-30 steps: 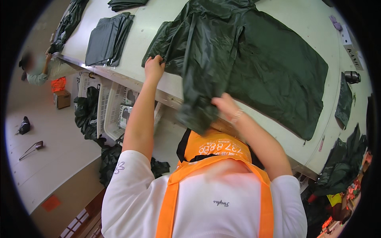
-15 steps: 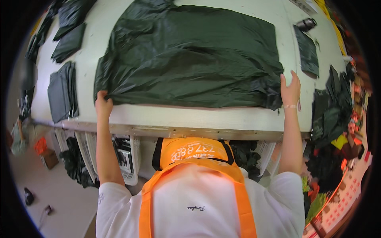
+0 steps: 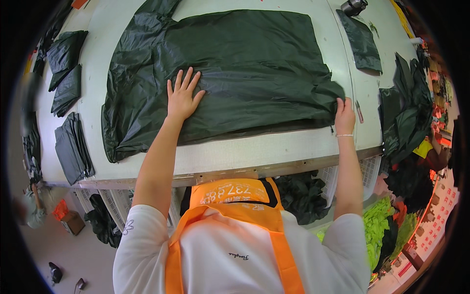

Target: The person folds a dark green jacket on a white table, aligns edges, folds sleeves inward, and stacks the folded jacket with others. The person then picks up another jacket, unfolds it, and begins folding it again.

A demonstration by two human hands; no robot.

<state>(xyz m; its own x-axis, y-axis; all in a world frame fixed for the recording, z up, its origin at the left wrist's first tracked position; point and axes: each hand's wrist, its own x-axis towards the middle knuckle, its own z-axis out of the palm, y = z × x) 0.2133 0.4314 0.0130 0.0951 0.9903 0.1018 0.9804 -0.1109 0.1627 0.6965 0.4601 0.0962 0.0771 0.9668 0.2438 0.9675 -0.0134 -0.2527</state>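
Lying at the far left of the frame, folded dark pieces (image 3: 72, 147) sit stacked along the edge of the pale surface (image 3: 235, 154). The left hand (image 3: 182, 97) presses flat, fingers spread, on the big dark green sheet (image 3: 230, 68) that fills the centre. The right hand (image 3: 344, 115) is closed on the sheet's lower right corner. The sheet looks mostly spread; creases near its lower edge and left end seem left to smooth. More dark pieces (image 3: 404, 117) lie at right.

Left grip (image 3: 182, 99) flat, right grip (image 3: 344, 115) clenched
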